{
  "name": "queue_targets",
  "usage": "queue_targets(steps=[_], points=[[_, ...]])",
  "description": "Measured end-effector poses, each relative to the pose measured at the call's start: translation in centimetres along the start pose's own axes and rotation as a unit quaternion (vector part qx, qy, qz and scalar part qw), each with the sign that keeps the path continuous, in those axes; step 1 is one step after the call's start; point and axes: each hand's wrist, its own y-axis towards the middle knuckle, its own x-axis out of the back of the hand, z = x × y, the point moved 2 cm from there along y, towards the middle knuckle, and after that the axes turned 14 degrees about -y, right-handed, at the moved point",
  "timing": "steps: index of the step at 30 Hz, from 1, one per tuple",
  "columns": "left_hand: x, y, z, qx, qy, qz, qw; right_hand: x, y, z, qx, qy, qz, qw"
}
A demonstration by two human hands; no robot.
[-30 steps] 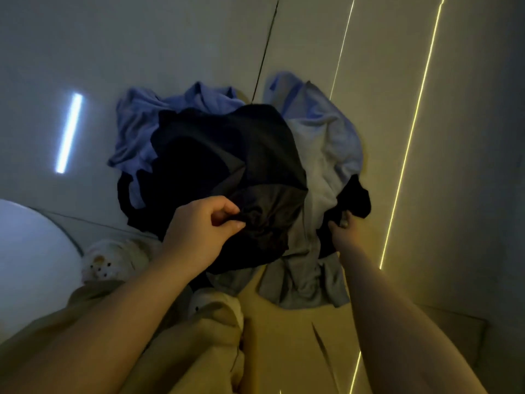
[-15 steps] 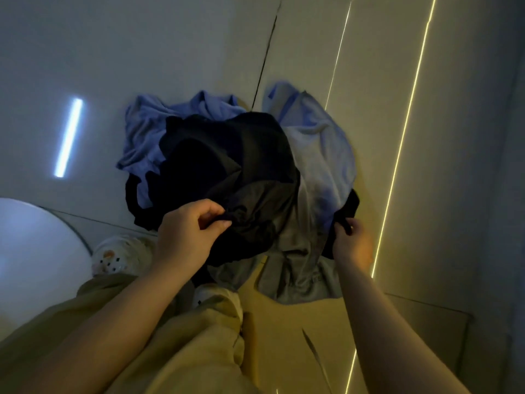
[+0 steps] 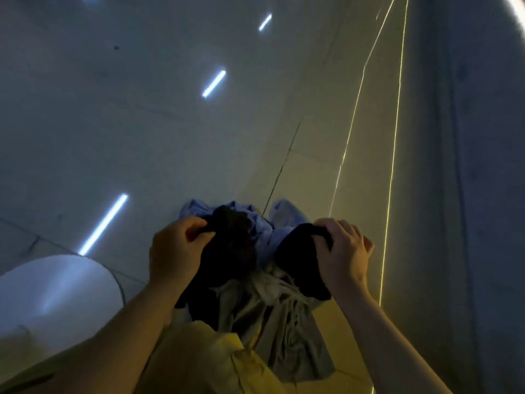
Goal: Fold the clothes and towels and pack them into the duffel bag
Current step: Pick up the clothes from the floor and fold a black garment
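Both hands grip the black garment (image 3: 227,251): left hand (image 3: 176,251) pinches its left bunch, right hand (image 3: 343,251) clutches its right bunch; grey cloth (image 3: 284,322) hangs below.

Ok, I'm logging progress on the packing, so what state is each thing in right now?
Left hand: grips the black garment.
Right hand: grips the black garment's other end.
Black garment: unfolded, bunched, held up between both hands.
Grey garment: unfolded, crumpled, hanging below the black one.
Blue garment: unfolded, crumpled behind the black one.
Duffel bag: not in view.
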Motion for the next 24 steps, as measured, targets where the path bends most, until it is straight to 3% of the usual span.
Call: queue_targets(steps=[6, 16, 24], points=[[5.7, -2.9, -6.9, -0.077, -0.038, -0.06, 0.994, 9.3, 1.1, 4.4, 0.066, 0.027, -0.072, 0.995], [16.6, -8.3, -15.8, -0.191, -0.067, -0.14, 0.969, 22.9, -0.5, 14.6, 0.186, 0.139, -0.106, 0.967], [26.9, -12.3, -20.7, -0.249, -0.1, -0.203, 0.942, 30.4, -1.9, 24.9, 0.251, 0.256, -0.069, 0.931]])
